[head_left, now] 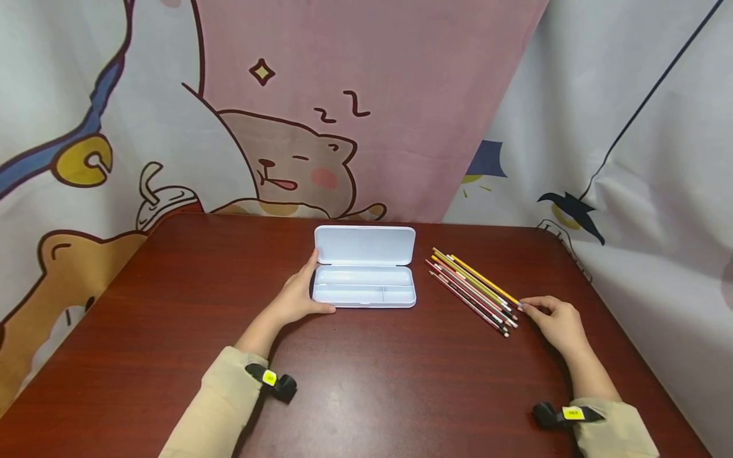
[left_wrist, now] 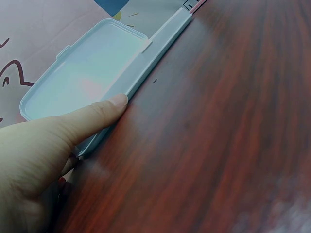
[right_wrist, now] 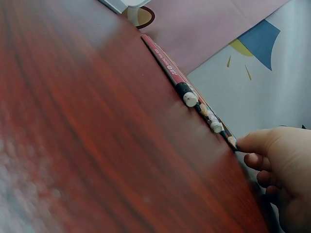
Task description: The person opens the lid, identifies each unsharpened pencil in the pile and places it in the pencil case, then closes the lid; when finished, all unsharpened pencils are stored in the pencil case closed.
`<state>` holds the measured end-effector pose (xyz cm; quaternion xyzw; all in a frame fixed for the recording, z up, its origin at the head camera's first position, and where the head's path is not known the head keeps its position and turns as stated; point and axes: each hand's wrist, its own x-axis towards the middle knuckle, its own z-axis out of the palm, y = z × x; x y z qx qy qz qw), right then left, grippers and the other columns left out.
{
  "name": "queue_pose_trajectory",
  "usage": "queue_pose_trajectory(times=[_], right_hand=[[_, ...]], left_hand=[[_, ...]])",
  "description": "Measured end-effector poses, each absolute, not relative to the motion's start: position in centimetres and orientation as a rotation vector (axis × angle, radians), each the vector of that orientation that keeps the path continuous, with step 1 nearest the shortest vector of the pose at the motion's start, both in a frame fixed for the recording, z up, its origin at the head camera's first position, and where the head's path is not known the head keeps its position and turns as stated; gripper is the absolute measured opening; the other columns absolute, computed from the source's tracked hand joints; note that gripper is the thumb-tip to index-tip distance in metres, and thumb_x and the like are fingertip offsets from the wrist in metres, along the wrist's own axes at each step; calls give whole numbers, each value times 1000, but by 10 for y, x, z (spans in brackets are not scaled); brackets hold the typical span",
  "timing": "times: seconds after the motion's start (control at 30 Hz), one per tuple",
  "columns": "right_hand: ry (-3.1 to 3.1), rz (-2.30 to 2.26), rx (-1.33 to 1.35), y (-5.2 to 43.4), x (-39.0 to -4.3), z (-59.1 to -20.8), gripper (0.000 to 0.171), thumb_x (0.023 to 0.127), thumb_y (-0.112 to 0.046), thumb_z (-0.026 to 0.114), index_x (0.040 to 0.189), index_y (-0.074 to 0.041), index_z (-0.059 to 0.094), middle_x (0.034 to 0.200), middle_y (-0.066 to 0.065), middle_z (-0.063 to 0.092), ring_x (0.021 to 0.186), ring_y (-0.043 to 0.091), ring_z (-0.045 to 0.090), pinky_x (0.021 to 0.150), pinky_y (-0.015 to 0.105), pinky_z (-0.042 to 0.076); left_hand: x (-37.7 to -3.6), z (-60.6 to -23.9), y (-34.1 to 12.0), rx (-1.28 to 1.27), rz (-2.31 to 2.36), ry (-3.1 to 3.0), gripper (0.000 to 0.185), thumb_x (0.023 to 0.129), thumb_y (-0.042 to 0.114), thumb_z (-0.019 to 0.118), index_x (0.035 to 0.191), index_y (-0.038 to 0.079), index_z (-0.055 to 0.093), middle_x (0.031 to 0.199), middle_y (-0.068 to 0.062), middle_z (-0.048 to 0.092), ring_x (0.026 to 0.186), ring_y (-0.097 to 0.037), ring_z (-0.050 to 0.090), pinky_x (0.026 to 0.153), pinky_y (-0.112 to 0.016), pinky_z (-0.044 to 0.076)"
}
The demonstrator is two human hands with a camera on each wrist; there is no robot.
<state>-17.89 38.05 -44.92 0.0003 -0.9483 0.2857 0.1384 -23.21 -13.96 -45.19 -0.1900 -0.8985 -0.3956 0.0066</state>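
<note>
Case (head_left: 350, 276) in left grip (head_left: 293, 298), pencil (head_left: 485, 280) in right (head_left: 558, 326)

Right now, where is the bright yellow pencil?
In the head view, the bright yellow pencil is right of the open pale case, beside the other pencils on their right, with its near end at the right hand.

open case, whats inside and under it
Inside the case, only dividers show; the pencils lie to its right. It rests on the table and hides whatever is directly beneath.
</note>
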Motion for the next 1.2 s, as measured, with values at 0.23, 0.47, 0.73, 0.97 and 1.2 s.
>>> queue_pose_trajectory(times=[0.23, 0.47, 0.73, 0.97, 1.2], right_hand=[[-2752, 792, 9, 381, -177, -449, 20, 90, -17, 68, 101, -2, 73, 88, 13, 66, 68, 18, 47, 55, 29, 37], [-2727, 767, -25, 378, -177, -448, 19, 90, -17, 67, 99, 0, 72, 89, 15, 68, 69, 20, 49, 56, 31, 37], [-2651, 724, -84, 374, -180, -450, 16, 91, -12, 66, 96, 2, 71, 76, 9, 64, 61, 16, 47, 52, 28, 36], [-2596, 714, -215, 373, -181, -448, 15, 91, -9, 65, 95, 4, 70, 75, 12, 63, 62, 16, 47, 56, 28, 33], [-2509, 706, -242, 373, -180, -446, 13, 90, -8, 65, 94, 4, 70, 74, 11, 61, 60, 15, 44, 56, 28, 31]], left_hand=[[-231, -451, -139, -593, -1238, -2818, 131, 63, 29, 91, 155, 11, 0, 155, -19, 20, 136, -36, 29, 107, -51, 25], [-231, -451, -139, -593, -1240, -2812, 130, 63, 28, 91, 155, 11, 0, 155, -19, 20, 136, -36, 29, 107, -50, 25], [-231, -452, -139, -588, -1230, -2812, 131, 63, 28, 91, 155, 10, 0, 155, -20, 19, 136, -36, 30, 108, -50, 25], [-232, -452, -139, -593, -1228, -2811, 131, 63, 28, 91, 154, 10, 0, 155, -20, 19, 135, -36, 30, 107, -51, 26], [-232, -452, -139, -588, -1221, -2817, 131, 63, 29, 91, 155, 10, 0, 154, -21, 20, 136, -37, 30, 107, -51, 26]])
